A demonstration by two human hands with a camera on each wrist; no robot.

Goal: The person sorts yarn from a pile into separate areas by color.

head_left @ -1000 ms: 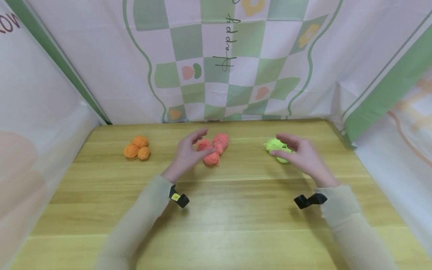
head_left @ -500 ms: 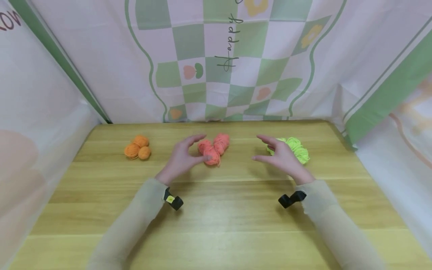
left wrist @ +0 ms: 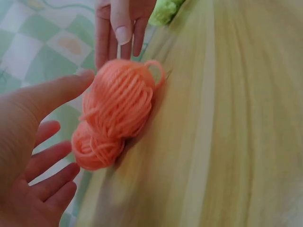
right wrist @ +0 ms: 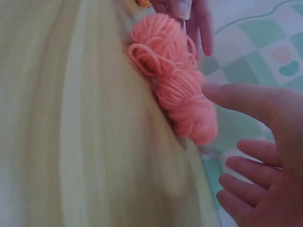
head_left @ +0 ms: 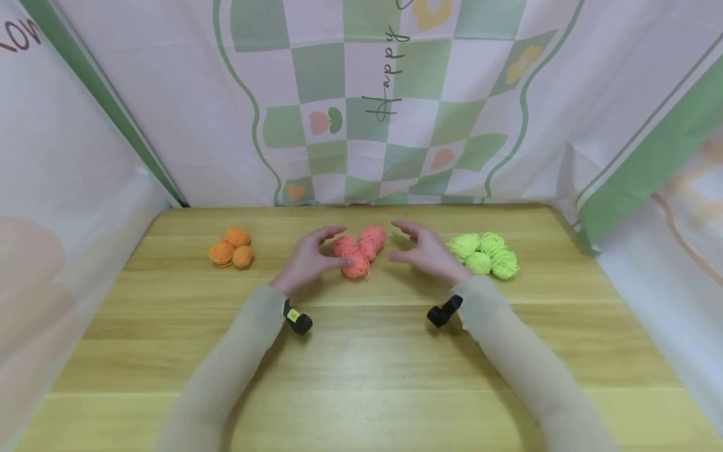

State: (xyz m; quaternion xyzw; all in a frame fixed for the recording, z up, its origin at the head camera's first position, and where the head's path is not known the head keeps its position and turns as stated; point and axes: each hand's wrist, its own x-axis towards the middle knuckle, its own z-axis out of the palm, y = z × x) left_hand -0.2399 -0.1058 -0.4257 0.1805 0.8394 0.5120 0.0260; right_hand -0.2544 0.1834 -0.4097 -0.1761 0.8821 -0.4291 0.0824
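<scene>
A cluster of coral-pink yarn balls (head_left: pixel 357 264) lies on the wooden table between the two hands. At its left side is the left hand (head_left: pixel 307 259), fingers spread in a loose curve; its thumb overlaps the near ball in the head view. Whether that thumb touches the yarn I cannot tell. On the right, the right hand (head_left: pixel 426 252) curves toward the cluster with a small gap, holding nothing. Both wrist views show the coral yarn (left wrist: pixel 120 97) close to extended fingers. Behind the right hand sit several lime-green yarn balls (head_left: pixel 479 263).
Orange yarn balls (head_left: pixel 223 252) form a group at the table's left. Across the back edge hangs a checkered cloth (head_left: pixel 367 125), with more cloth along both sides. The wooden table (head_left: pixel 361 364) stretches toward the person.
My right hand has moved left from over the green yarn to the right side of the coral cluster, uncovering the green balls. The left hand has stayed beside the coral yarn with slight shifts.
</scene>
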